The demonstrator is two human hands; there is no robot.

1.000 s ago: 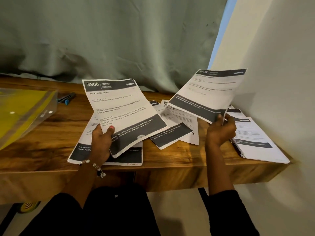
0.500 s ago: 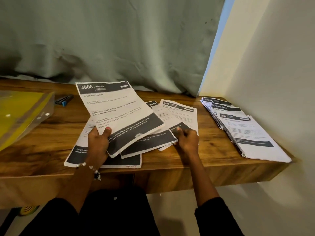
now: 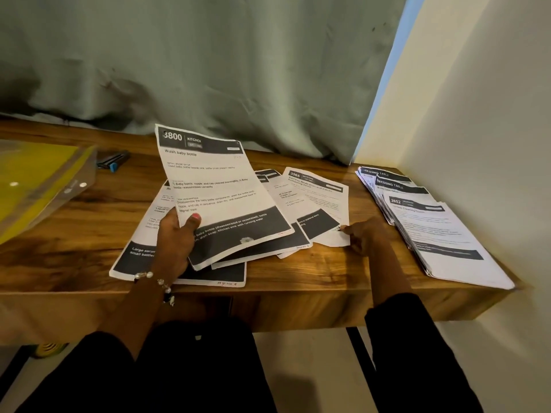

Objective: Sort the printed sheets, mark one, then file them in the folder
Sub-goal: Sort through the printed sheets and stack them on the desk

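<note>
Left hand [image 3: 176, 242] grips one raised sheet [image 3: 220, 192]; right hand [image 3: 365, 236] pinches another sheet's [image 3: 320, 198] corner.

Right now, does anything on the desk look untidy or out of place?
Yes. The loose sheets in the middle lie fanned and overlapping at different angles, unlike the stack by the wall, which is tidier though also slightly fanned. The 3800 sheet is tilted up in the left hand. No damage is visible.
</note>
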